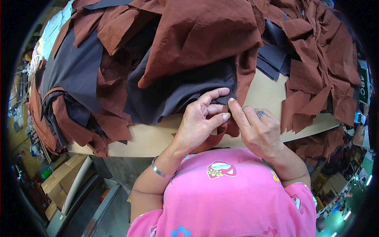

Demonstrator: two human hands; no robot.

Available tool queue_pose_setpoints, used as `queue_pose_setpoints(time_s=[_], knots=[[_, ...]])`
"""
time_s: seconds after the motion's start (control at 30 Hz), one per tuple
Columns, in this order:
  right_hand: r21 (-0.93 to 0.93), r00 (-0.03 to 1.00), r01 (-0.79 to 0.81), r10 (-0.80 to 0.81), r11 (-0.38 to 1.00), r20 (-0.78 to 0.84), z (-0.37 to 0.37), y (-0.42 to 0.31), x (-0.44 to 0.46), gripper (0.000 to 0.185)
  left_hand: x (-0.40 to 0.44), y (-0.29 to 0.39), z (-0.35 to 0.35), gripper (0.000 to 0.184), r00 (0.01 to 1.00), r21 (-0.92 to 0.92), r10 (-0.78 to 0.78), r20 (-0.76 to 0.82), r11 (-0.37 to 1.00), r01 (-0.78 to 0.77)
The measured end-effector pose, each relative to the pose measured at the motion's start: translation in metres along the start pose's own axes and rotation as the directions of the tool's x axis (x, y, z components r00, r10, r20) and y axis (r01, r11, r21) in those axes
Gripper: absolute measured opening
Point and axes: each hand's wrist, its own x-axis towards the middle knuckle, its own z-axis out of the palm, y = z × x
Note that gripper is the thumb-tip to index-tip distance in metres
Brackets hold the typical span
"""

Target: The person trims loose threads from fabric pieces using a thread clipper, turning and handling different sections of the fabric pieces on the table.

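Rust-brown fabric [201,37] with a dark navy fabric [181,93] beneath it lies bunched at the table's near edge. My left hand [203,118] is closed on the edge of the dark fabric, its fingers curled and thumb pressed toward them. Close beside it, my right hand [256,128] is closed with fingertips pinched near the left thumb. A small dark metal tool [226,106] shows partly between the two hands; most of it is hidden by the fingers. Part of the rust fabric hangs below my hands over the table edge.
Heaps of rust and navy cut pieces [319,51] lie on the right and left of the beige table [148,140]. Cardboard boxes [63,179] and a pale roll [77,183] stand low at the left. At the far right edge, part of another person's arm [359,136] shows.
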Motion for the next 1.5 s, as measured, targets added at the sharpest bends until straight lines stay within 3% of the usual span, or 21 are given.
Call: queue_pose_setpoints(time_s=[0.27,0.37,0.47,0.57,0.67,0.8,0.97,1.1,1.13,1.2,1.27,1.37,1.43,1.47,1.5], knots=[[-0.015,1.0,-0.008,0.008,1.0,0.003,-0.001,-0.002,0.001,0.046,-0.002,0.005,0.002,0.05,1.0,0.022,0.004,-0.01,1.0,-0.004],[0.059,0.998,-0.036,0.033,0.998,0.047,-0.005,-0.002,0.004,0.043,0.0,-0.002,0.001,0.048,0.998,-0.003,0.062,0.003,0.998,-0.062],[0.416,0.976,-0.213,0.171,0.884,0.136,-0.004,0.002,0.003,0.037,-0.004,0.003,0.001,0.045,0.998,-0.016,0.039,-0.043,0.999,-0.039],[0.62,0.959,-0.271,0.265,0.736,0.105,0.002,0.01,0.005,0.034,-0.005,-0.004,-0.006,0.042,0.986,-0.031,0.162,-0.034,0.986,-0.163],[0.754,0.935,-0.293,0.34,0.588,0.098,0.005,0.016,0.007,0.031,-0.006,-0.012,-0.003,0.041,0.938,0.167,0.334,-0.093,0.934,-0.316],[0.799,0.901,-0.33,0.422,0.504,0.106,0.015,0.017,0.009,0.029,-0.01,-0.014,-0.002,0.034,0.931,0.232,0.324,-0.167,0.931,-0.282],[0.816,0.869,-0.402,0.453,0.415,0.197,0.016,0.016,0.015,0.028,-0.012,-0.02,-0.012,0.029,0.956,-0.094,0.263,-0.131,0.957,-0.276],[0.86,0.895,-0.334,0.415,0.386,0.162,0.015,0.016,0.016,0.029,-0.013,-0.022,-0.011,0.043,0.986,-0.331,0.169,-0.016,0.929,-0.164],[0.875,0.9,-0.314,0.409,0.37,0.15,0.015,0.017,0.015,0.028,-0.013,-0.025,-0.008,0.054,0.99,-0.344,0.142,-0.012,0.929,-0.137],[0.897,0.893,-0.304,0.424,0.322,0.151,0.01,0.019,0.017,0.028,-0.011,-0.031,-0.008,0.055,0.97,-0.196,0.222,-0.094,0.952,-0.237],[0.908,0.868,-0.33,0.46,0.258,0.185,0.001,0.02,0.019,0.028,-0.012,-0.025,-0.008,0.052,0.868,-0.042,0.357,-0.345,0.918,-0.394],[0.924,0.893,-0.09,0.441,0.371,-0.09,-0.001,0.027,0.026,0.026,-0.021,0.009,-0.028,0.044,0.437,0.327,0.689,-0.578,0.687,-0.649],[0.945,0.886,0.021,0.431,0.328,-0.17,0.003,0.027,0.029,0.026,-0.038,0.046,-0.046,0.038,0.069,0.616,0.836,-0.545,0.455,-0.643],[0.949,0.878,0.079,0.429,0.305,-0.211,0.005,0.027,0.032,0.026,-0.051,0.068,-0.053,0.034,-0.103,0.749,0.863,-0.495,0.364,-0.553],[0.912,0.861,0.163,0.397,0.376,-0.318,0.007,0.027,0.036,0.024,-0.066,0.085,-0.065,0.027,-0.32,0.88,0.882,-0.346,0.187,-0.436]])
